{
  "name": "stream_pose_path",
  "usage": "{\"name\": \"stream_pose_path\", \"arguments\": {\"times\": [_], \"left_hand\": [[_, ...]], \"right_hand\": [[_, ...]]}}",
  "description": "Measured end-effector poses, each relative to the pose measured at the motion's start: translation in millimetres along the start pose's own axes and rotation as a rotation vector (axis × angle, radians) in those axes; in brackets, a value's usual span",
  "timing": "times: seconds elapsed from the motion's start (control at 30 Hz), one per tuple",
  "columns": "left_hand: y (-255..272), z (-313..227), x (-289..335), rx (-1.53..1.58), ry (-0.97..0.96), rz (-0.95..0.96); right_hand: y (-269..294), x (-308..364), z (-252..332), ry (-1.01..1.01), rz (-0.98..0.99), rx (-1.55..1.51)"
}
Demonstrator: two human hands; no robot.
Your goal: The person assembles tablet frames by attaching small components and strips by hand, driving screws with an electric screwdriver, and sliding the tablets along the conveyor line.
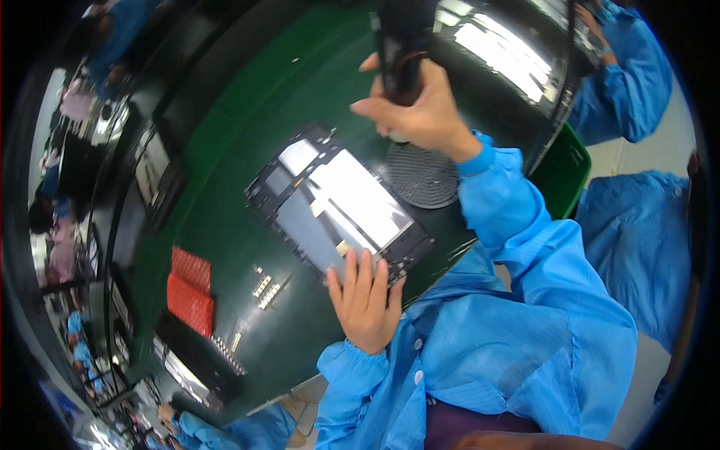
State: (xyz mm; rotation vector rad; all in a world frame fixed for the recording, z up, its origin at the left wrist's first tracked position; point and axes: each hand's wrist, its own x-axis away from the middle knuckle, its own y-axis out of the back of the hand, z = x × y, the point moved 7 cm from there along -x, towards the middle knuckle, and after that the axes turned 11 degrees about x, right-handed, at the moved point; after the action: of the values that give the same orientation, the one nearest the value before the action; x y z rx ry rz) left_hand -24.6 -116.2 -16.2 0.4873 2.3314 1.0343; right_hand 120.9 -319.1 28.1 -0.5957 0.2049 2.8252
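Note:
A flat tablet-like assembly (296,217) with a black frame lies at an angle on the green table. Its panel is grey on one side and brightly reflecting on the other, with small yellowish tabs near the middle and the near end. My left hand (367,300) rests on its near end, fingers stretched out and flat. Above and beyond the assembly, my right hand (431,112) is wrapped around a thick black handheld object (405,52). That object's upper part runs to the top of the view, and its exact kind is unclear.
A round grey ribbed disc (424,176) lies beneath my right wrist. At left are red bubble-wrap pouches (191,300), small metal strips (264,289) and a dark flat panel (191,360). A green bin (566,169) stands right; co-workers in blue are at upper right and lower left.

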Motion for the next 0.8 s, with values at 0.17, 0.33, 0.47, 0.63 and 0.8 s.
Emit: {"name": "stream_pose_path", "arguments": {"times": [0.17, 0.33, 0.47, 0.63, 0.8], "left_hand": [[36, 6, -2, 0.165, -0.063, -0.052], [130, 131, 16, 0.06, 0.449, -0.225], [138, 169, 0, 0.182, 0.521, -0.169], [122, 180, -25, 0.12, 0.438, 0.107], [112, 193, -21, 0.284, 0.577, 0.161]], "right_hand": [[12, 5, 15, 0.051, -0.065, 0.239], [7, 4, 38, 0.235, -0.03, 0.026], [-27, 13, 63, 0.267, 0.05, 0.053], [-56, 20, 77, 0.209, 0.07, -0.081], [-97, 18, 88, 0.261, 0.194, -0.119]]}}
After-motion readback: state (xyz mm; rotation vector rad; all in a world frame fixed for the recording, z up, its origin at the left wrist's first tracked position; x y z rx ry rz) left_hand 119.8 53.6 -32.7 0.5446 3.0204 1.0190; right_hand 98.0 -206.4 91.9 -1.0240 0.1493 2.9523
